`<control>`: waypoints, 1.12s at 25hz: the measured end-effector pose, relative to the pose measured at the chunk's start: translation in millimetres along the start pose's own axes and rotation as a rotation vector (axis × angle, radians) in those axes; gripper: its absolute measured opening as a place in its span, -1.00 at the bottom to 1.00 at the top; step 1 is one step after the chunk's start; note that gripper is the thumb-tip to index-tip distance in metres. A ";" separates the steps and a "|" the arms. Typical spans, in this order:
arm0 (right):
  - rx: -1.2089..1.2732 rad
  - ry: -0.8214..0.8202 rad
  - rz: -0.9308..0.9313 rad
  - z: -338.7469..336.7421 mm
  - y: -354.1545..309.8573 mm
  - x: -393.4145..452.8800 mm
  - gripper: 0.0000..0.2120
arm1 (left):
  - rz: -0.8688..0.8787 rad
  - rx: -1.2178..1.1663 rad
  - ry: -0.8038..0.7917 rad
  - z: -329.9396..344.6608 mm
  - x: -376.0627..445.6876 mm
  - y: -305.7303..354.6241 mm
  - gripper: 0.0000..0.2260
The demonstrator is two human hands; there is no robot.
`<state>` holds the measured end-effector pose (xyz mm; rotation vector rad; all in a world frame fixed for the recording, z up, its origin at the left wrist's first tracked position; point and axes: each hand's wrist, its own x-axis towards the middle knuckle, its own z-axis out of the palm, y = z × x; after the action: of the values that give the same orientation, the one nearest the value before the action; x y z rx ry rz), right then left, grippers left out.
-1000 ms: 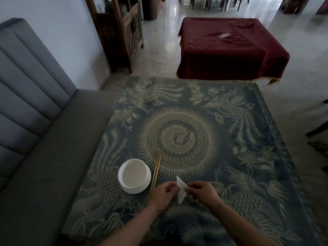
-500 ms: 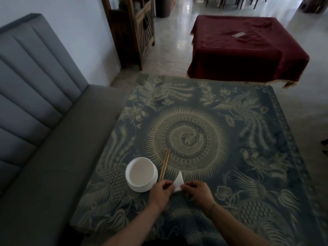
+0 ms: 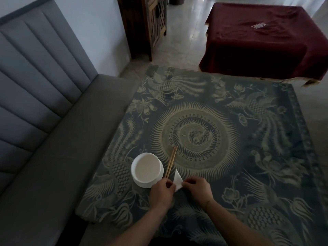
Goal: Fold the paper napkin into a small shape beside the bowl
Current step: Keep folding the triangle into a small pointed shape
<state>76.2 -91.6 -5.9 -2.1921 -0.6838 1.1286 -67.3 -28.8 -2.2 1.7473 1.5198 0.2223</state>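
A white paper napkin (image 3: 178, 180), folded into a small pointed shape, sits on the patterned tablecloth just right of the chopsticks. My left hand (image 3: 162, 193) pinches its left lower edge and my right hand (image 3: 197, 189) pinches its right lower edge; their fingers hide the napkin's bottom part. The white bowl (image 3: 147, 169) stands to the left of the napkin, close to my left hand. A pair of wooden chopsticks (image 3: 171, 161) lies between the bowl and the napkin, pointing away from me.
The table (image 3: 230, 139) wears a dark blue cloth with pale bird and spiral patterns. A grey padded bench (image 3: 44, 139) runs along its left side. Beyond stand a table under a dark red cloth (image 3: 262, 41) and a wooden cabinet (image 3: 149, 23).
The view has shifted, so the table sits further right in frame. The napkin and both hands have moved closer to the bowl and chopsticks; both hands keep hold of the napkin.
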 end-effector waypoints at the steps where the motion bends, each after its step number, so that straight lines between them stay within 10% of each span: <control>1: -0.018 0.006 -0.010 0.7 -0.6 0.9 -0.98 | 0.006 0.035 0.014 0.9 0.0 0.5 -0.92; 28: -0.332 0.110 -0.032 16.0 -14.8 1.0 -0.88 | 0.271 0.478 0.070 6.3 -7.4 -6.4 -0.83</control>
<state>60.7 -76.4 -3.9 -2.4874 -0.9074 0.9227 -70.3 -38.4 -8.0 2.3488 1.4620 0.0560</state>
